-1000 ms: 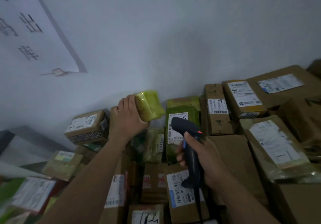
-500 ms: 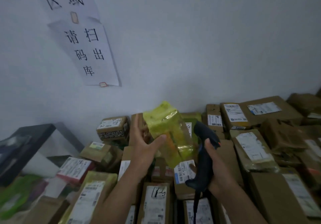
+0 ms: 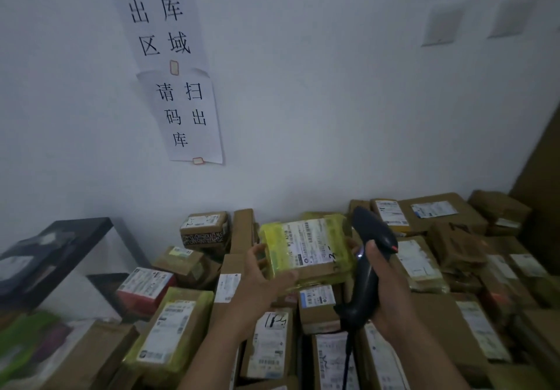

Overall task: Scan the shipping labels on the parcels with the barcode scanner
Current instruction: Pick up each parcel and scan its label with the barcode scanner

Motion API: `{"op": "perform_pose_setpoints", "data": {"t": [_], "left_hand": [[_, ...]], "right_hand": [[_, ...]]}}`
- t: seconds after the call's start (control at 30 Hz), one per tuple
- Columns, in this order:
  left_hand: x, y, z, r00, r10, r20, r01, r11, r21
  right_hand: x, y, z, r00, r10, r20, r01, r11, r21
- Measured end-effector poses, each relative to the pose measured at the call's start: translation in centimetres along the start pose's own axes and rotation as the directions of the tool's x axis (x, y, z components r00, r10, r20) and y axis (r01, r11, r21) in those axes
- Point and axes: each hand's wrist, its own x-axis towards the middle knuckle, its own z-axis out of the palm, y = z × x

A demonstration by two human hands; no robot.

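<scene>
Parcels (image 3: 442, 212) lie stacked against the wall. Left hand (image 3: 260, 280) grasps 1 yellow-wrapped parcel (image 3: 272, 250) above the stack, label side up. Right hand (image 3: 386, 292) is clenched round the barcode scanner (image 3: 368, 265), just beside the parcel's right edge. Procedure: tilt the scanner head down onto the shipping label (image 3: 312, 245); hold the parcel flat and steady; avoid wrap glare. Label barcodes are too blurred to read. Trigger is hidden behind the handle.
</scene>
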Motion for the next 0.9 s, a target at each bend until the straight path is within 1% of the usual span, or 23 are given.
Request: {"op": "perform_pose_setpoints", "data": {"t": [0.1, 0.17, 0.23, 0.3, 0.37, 0.47, 0.57, 0.63, 0.73, 0.83, 0.9], "left_hand": [[-0.9, -0.7, -0.6, 0.995, 0.002, -0.100, -0.014, 0.992, -0.125], [-1.6, -1.1, -1.5, 0.983, 0.015, -0.181, -0.048, 0.983, -0.175], [-2.1, -1.4, -2.6, 0.962, 0.043, -0.271, -0.085, 0.986, -0.147], [-2.4, -1.6, -4.1, 0.943, 0.067, -0.326, -0.101, 0.991, -0.091], [-2.7, -1.5, -5.6, 0.935, 0.073, -0.346, -0.092, 0.995, -0.039], [-3.0, -0.9, -7.5, 0.941, 0.106, -0.320, -0.098, 0.994, 0.040], [-3.3, -0.1, -9.1, 0.949, 0.128, -0.288, -0.093, 0.987, 0.131], [-3.4, 0.2, -10.1, 0.958, 0.121, -0.260, -0.077, 0.981, 0.176], [-3.6, 0.9, -11.2, 0.976, 0.091, -0.197, -0.030, 0.956, 0.292], [-3.6, 1.7, -12.1, 0.992, 0.049, -0.120, 0.005, 0.912, 0.409], [-3.5, 2.2, -12.5, 0.995, 0.036, -0.097, 0.015, 0.874, 0.485]], "right_hand": [[-1.2, -0.9, 0.2, 0.991, -0.107, 0.074, 0.119, 0.976, -0.180], [-1.7, -1.4, 0.0, 0.985, -0.125, 0.123, 0.156, 0.945, -0.289], [-2.2, -1.8, -0.2, 0.975, -0.125, 0.182, 0.185, 0.910, -0.370], [-3.0, -2.2, -0.6, 0.955, -0.135, 0.264, 0.256, 0.822, -0.508], [-3.6, -2.3, -0.8, 0.939, -0.079, 0.333, 0.280, 0.740, -0.612], [-4.4, -2.3, -0.7, 0.919, 0.016, 0.393, 0.291, 0.645, -0.707], [-5.1, -2.1, -0.1, 0.886, 0.076, 0.457, 0.324, 0.601, -0.730], [-5.3, -1.9, 0.2, 0.865, 0.089, 0.494, 0.366, 0.561, -0.742], [-5.4, -1.6, 0.6, 0.846, 0.105, 0.522, 0.407, 0.505, -0.761], [-5.5, -1.4, 0.9, 0.829, 0.109, 0.549, 0.445, 0.466, -0.765], [-5.4, -1.2, 1.0, 0.823, 0.114, 0.557, 0.456, 0.451, -0.767]]}}
